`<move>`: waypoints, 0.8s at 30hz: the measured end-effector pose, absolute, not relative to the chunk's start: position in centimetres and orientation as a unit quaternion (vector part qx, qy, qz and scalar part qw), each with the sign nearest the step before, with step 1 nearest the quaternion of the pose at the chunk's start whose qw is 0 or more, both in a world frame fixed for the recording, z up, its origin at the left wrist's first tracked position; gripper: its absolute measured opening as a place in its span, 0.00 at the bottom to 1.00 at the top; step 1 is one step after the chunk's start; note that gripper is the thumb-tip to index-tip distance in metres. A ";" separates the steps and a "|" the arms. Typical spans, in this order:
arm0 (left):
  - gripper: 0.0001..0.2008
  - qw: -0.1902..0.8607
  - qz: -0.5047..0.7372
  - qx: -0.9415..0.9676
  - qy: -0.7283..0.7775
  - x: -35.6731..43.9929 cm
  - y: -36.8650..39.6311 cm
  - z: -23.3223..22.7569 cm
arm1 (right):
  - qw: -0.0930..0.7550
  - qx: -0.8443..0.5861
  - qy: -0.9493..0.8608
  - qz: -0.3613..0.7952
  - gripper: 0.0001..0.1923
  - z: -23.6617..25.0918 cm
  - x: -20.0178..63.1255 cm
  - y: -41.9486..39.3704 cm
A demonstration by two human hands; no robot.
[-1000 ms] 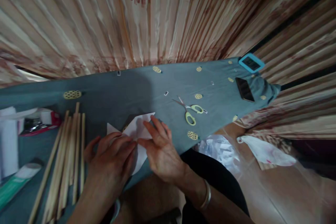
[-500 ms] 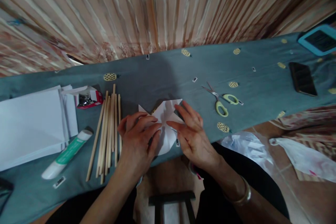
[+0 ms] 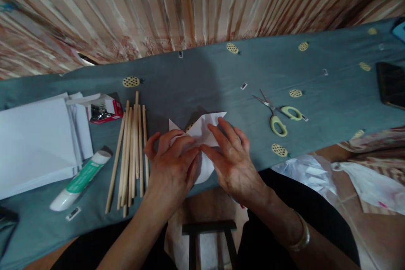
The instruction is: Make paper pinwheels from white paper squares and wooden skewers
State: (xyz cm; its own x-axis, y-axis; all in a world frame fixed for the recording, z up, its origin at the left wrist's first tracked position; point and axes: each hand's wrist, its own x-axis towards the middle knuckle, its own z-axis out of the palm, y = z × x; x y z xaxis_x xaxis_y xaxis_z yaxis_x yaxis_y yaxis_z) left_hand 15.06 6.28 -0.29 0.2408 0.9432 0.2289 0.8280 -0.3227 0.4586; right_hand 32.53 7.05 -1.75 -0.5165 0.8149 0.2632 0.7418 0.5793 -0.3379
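Both hands lie flat, fingers spread, pressing a folded white paper [image 3: 205, 128] at centre frame: left hand [image 3: 171, 168] over its left half, right hand [image 3: 232, 162] over its right. The thin, creased sheet has pointed corners toward upper left and upper right. It rests on the teal cloth-covered tabletop [image 3: 221, 76], beside smooth wooden sticks [image 3: 133, 152].

Left of the hands it's tight: a row of sticks [image 3: 133, 152] lies just beside the left hand [image 3: 171, 168], then a glue tube [image 3: 80, 177] and paper stack [image 3: 34, 143]. Right side is roomier, only scissors [image 3: 276, 114] on the cloth [image 3: 215, 76]. Straight ahead, bare cloth runs up to the curtain [image 3: 190, 4].
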 end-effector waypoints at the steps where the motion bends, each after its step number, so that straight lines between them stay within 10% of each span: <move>1: 0.10 0.121 0.231 0.782 0.566 15.1 6.3 -0.3 | 0.203 -0.449 -0.865 0.092 0.16 -1.9 32.4 7.0; 24: 0.09 0.118 0.377 0.719 0.572 15.4 5.7 1.3 | 0.411 -0.551 -0.671 0.278 0.09 -0.7 34.5 9.0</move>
